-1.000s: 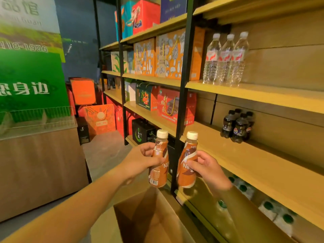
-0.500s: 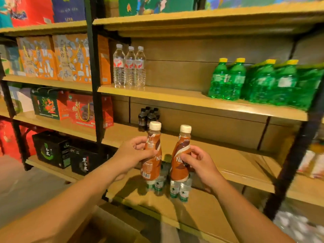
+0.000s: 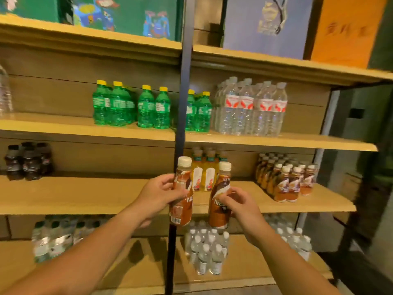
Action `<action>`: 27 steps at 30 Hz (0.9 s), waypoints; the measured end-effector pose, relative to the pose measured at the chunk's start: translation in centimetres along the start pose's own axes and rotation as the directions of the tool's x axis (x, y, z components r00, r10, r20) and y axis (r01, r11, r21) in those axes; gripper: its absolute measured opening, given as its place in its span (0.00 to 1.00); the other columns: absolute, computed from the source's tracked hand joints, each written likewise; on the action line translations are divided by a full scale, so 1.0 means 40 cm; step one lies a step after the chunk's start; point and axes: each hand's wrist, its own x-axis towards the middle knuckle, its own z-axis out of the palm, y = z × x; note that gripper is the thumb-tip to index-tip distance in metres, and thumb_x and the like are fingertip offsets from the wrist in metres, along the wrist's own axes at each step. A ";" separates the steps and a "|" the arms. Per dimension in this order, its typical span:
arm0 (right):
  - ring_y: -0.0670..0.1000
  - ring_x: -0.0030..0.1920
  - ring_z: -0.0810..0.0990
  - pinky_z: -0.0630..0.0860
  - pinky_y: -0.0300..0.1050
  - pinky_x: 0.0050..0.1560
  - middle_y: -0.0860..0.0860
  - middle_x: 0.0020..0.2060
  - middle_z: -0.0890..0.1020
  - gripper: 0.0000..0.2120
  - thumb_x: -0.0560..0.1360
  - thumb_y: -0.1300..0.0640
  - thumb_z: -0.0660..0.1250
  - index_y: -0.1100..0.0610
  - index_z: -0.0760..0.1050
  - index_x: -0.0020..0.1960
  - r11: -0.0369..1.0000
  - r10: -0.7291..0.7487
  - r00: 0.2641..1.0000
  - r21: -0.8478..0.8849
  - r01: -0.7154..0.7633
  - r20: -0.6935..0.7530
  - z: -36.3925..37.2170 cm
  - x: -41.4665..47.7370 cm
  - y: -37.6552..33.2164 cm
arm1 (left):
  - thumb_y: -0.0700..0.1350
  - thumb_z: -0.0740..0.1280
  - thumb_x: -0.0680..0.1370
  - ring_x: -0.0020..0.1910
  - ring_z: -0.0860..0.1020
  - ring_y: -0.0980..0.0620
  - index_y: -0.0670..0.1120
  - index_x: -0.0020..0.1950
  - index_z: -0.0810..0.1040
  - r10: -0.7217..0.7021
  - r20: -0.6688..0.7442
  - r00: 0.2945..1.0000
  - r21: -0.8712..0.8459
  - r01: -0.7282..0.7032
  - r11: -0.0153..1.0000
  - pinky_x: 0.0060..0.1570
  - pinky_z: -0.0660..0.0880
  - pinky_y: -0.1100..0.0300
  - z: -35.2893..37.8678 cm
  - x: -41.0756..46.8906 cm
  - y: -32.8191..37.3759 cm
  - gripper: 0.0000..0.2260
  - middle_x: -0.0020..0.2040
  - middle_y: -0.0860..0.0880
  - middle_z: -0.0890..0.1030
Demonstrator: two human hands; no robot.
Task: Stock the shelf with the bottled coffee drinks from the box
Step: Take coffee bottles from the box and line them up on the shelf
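Shifted rightwards along the shelf (image 3: 85,194), coffee bottles (image 3: 184,209) are gripped in left hand (image 3: 158,195) and right hand (image 3: 244,206), likely to be set beside the stocked row (image 3: 285,184) near its right edge

The left hand (image 3: 158,196) holds a coffee bottle (image 3: 181,192). The right hand (image 3: 242,207) holds a second coffee bottle (image 3: 220,203) just beside it. More coffee bottles (image 3: 285,182) stand on the shelf (image 3: 327,198), middle right.

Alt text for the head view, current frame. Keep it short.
The left hand holds a coffee bottle and the right hand a second bottle, caps up, before a wooden shelf. Stocked coffee bottles stand toward its right end; green bottles and water bottles sit above.
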 end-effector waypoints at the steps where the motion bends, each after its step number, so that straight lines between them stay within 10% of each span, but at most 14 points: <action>1: 0.49 0.53 0.83 0.78 0.40 0.47 0.48 0.50 0.85 0.07 0.76 0.54 0.73 0.51 0.80 0.54 1.000 0.003 1.000 -0.010 -0.003 -0.018 -0.072 -0.005 0.009 | 0.40 0.75 0.75 0.55 0.84 0.53 0.53 0.61 0.81 -0.004 0.014 1.000 -0.010 0.004 1.000 0.52 0.78 0.54 0.067 0.020 -0.002 0.16 0.54 0.53 0.87; 6: 0.46 0.46 0.83 0.78 0.42 0.47 0.45 0.40 0.85 0.05 0.77 0.56 0.72 0.51 0.80 0.43 0.997 -0.027 0.993 -0.076 0.018 -0.113 -0.403 -0.023 0.045 | 0.43 0.77 0.73 0.58 0.82 0.53 0.55 0.60 0.81 0.006 0.059 0.998 -0.043 -0.003 0.999 0.59 0.78 0.50 0.390 0.116 -0.002 0.18 0.55 0.53 0.86; 13: 0.50 0.57 0.82 0.80 0.54 0.60 0.46 0.53 0.85 0.10 0.74 0.47 0.74 0.45 0.81 0.54 0.998 0.016 0.970 -0.052 -0.030 -0.243 -0.776 -0.026 0.111 | 0.45 0.78 0.72 0.60 0.80 0.54 0.55 0.60 0.81 0.020 0.156 0.988 -0.049 -0.013 0.999 0.60 0.78 0.49 0.790 0.272 0.002 0.18 0.57 0.52 0.85; 27: 0.46 0.55 0.83 0.78 0.40 0.49 0.41 0.50 0.85 0.10 0.78 0.52 0.70 0.42 0.78 0.58 0.991 -0.028 0.956 -0.133 -0.011 -0.291 -1.331 0.227 0.278 | 0.45 0.77 0.73 0.55 0.82 0.54 0.57 0.58 0.81 0.059 0.167 0.984 -0.056 -0.050 0.997 0.59 0.79 0.47 1.326 0.636 -0.046 0.16 0.53 0.54 0.86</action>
